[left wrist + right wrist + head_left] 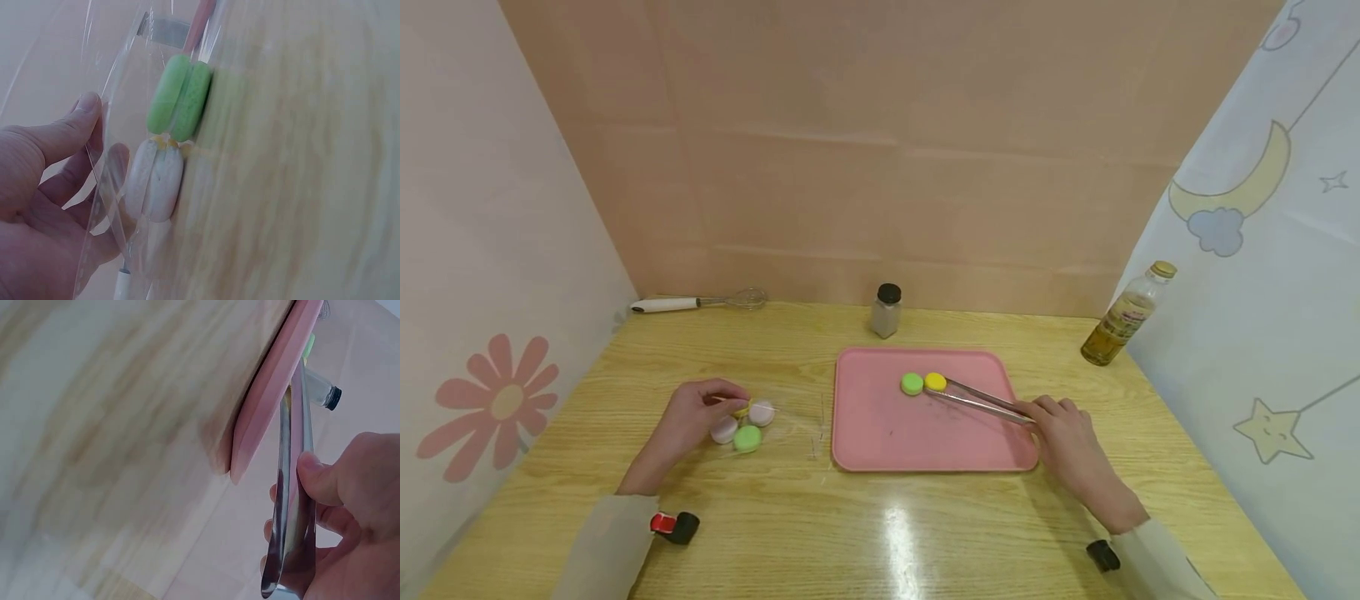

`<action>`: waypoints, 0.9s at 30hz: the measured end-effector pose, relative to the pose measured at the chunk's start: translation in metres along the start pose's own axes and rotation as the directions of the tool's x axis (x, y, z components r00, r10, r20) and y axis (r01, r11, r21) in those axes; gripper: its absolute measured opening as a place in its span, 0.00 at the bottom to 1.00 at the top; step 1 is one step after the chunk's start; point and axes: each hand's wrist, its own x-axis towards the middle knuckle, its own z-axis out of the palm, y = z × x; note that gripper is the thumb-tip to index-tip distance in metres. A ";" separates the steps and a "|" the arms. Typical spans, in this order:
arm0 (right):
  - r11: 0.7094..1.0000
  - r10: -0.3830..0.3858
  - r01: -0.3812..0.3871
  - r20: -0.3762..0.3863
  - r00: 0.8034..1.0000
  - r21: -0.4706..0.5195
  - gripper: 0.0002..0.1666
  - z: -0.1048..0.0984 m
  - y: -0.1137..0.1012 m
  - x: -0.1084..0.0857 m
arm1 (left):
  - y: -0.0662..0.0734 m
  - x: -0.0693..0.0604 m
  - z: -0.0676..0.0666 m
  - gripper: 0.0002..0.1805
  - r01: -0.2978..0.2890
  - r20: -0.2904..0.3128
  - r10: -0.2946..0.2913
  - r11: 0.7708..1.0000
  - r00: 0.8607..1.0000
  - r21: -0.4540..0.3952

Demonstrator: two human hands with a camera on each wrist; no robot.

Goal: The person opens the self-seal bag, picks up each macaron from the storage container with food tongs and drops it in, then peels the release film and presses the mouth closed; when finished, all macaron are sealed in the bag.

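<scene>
Evidently, left hand (696,417) pinching clear plastic (119,81), right hand (1070,442) gripping tongs (979,406) at yellow macaron (935,381), pink tray (880,442) beneath

Right hand (365,509) grips metal tongs (301,544) — pink tray (256,419) near.

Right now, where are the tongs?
In the head view, the tongs reach over the right side of the pink tray, held in the right hand, their tips at a yellow macaron.
</scene>
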 end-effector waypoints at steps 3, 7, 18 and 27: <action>1.000 -0.005 0.005 -0.013 1.000 -0.005 0.23 0.000 0.000 -0.002 | 0.000 0.000 0.000 0.07 -0.001 0.001 0.001 1.000 1.000 -0.001; 1.000 -0.011 0.010 -0.026 1.000 -0.023 0.23 -0.002 0.002 -0.003 | -0.001 0.000 0.000 0.08 0.000 0.001 0.000 1.000 1.000 0.002; 0.998 -0.051 0.048 -0.086 0.995 -0.034 0.26 -0.007 0.000 -0.003 | 0.001 -0.001 -0.001 0.07 0.018 -0.002 -0.018 1.000 1.000 0.004; 0.994 -0.111 0.113 -0.101 0.989 0.009 0.29 -0.021 -0.021 0.005 | 0.000 0.000 0.000 0.07 0.001 0.005 -0.001 1.000 1.000 0.001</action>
